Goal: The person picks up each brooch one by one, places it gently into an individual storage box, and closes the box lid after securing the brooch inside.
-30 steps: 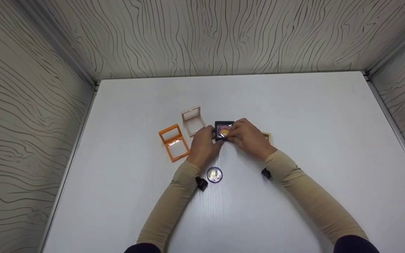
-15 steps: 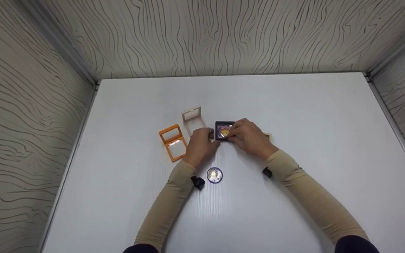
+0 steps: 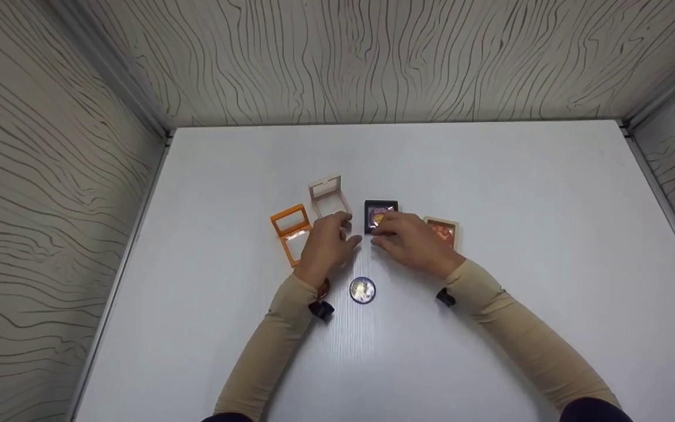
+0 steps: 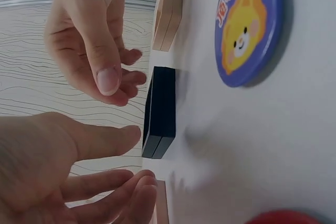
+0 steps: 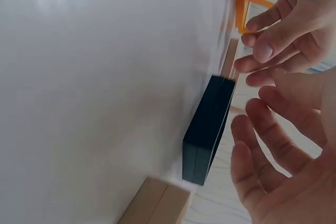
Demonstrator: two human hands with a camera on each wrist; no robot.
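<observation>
A small black display case (image 3: 368, 221) lies closed on the table, with a purple-and-yellow picture showing through its window. My right hand (image 3: 415, 241) hovers at its near right corner, fingers loosely bent and holding nothing. Just left of the case is my left hand (image 3: 327, 245), thumb and fingers apart with nothing between them. In the left wrist view both hands stand clear of the black case (image 4: 164, 103). A round blue badge (image 4: 244, 32) with a yellow lion face lies nearer the body. Part of a red round badge (image 4: 286, 217) shows by the left wrist.
Two empty cases stand with lids raised on the left: an orange one (image 3: 283, 241), partly behind the left hand, and a pale pink one (image 3: 314, 205). A beige case (image 3: 456, 231) with a red-orange content lies right of the black one. A patterned wall (image 3: 372, 70) rises behind the table.
Both hands have let go of the black case: the left drew back left and nearer the body, the right slid off its front. More of the beige case and a red badge now show.
</observation>
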